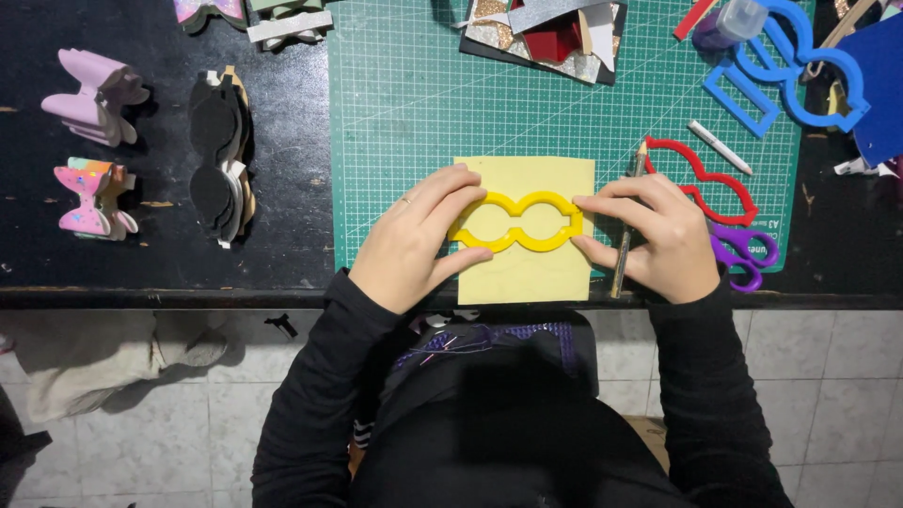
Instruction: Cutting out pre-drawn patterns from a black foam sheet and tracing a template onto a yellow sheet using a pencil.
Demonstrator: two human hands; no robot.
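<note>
A yellow bow-shaped template (516, 220) lies flat on a pale yellow sheet (527, 273) near the front edge of a green cutting mat (404, 103). My left hand (414, 240) presses the template's left end with thumb and fingers. On the template's right end my right hand (658, 235) pinches the rim while holding a pencil (628, 221) that points away from me.
A red template (705, 179) and purple scissors (748, 254) lie right of my hand. Blue templates (800, 66) and a glue bottle (729, 21) sit at the far right. Stacked black cut-outs (221, 150) and pink bows (94, 94) rest on the black table at left.
</note>
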